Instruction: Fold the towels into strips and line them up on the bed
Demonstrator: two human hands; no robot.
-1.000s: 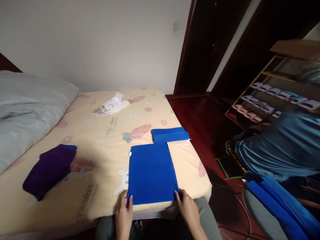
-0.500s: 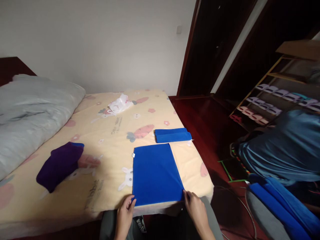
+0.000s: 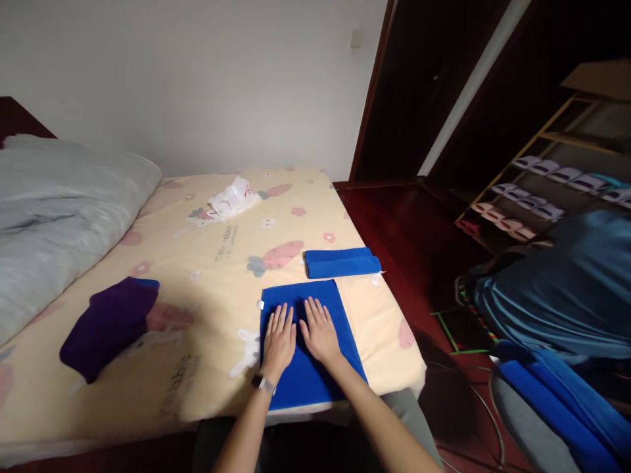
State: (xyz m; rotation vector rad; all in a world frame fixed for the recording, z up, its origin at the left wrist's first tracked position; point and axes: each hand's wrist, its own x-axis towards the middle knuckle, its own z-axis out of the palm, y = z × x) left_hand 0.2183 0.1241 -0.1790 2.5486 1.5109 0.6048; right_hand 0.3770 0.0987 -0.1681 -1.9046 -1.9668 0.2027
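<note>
Spread flat near the bed's front edge is a blue cloth (image 3: 310, 378) with a small white tag at its left side. My left hand (image 3: 280, 341) lies palm down on the cloth's left half, fingers stretched out. Beside it, my right hand (image 3: 319, 332) rests flat on the cloth too, a small gap between the two. Neither hand grips anything. Just beyond the cloth, toward the bed's right edge, sits a folded blue cloth (image 3: 342, 263). A crumpled purple cloth (image 3: 111, 325) with a blue corner lies off to the left.
The bed (image 3: 217, 368) has a yellow sheet with rabbits and carrots. A white plastic bag (image 3: 234, 197) lies farther back, and a grey quilt (image 3: 73, 203) covers the left. On the right stand a shoe rack (image 3: 547, 135) and a grey seat (image 3: 527, 414) with blue cloths.
Both hands have let go of the blue cloth's near corners. They have moved forward and inward, and now lie flat on its middle. The view has shifted slightly.
</note>
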